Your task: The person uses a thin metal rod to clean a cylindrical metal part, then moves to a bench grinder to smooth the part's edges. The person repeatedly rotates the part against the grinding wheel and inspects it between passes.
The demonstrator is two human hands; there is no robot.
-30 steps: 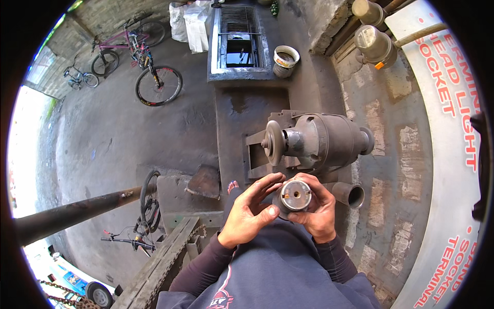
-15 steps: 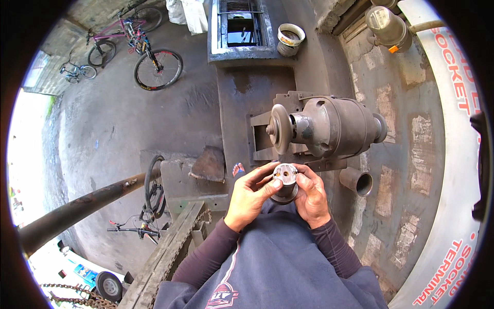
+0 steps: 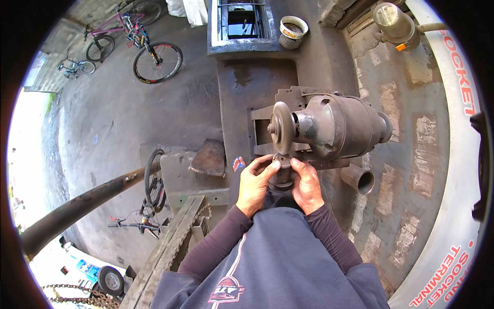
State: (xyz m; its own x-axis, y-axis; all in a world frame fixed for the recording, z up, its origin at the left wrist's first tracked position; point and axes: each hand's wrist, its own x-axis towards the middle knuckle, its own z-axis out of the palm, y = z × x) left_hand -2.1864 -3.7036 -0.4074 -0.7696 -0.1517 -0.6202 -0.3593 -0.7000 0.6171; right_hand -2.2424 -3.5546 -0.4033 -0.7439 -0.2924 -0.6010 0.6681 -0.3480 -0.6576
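Note:
Between my two hands is a dark cylindrical metal part (image 3: 281,180) with a flanged lower end and a paler, worn upper face. My left hand (image 3: 253,185) is closed on its left side, thumb at the upper rim. On the other side my right hand (image 3: 307,188) grips it, its thumb also near the rim. The part's upper end sits right at the lower edge of a grinding wheel (image 3: 282,126); whether they touch, I cannot tell. That wheel is mounted on the left end of a large dusty motor (image 3: 342,126).
Right of my hands lies a short open metal pipe (image 3: 358,179). A white-rimmed bucket (image 3: 293,32) stands beyond the motor. At left are a wooden beam (image 3: 167,250), a slanting rusty pole (image 3: 85,208) and a bicycle (image 3: 152,56). A printed banner (image 3: 453,170) edges the right.
Both hands have carried the metal part slightly up and away from me, to the wheel's lower edge. Its upper face now tips toward the wheel and shows less.

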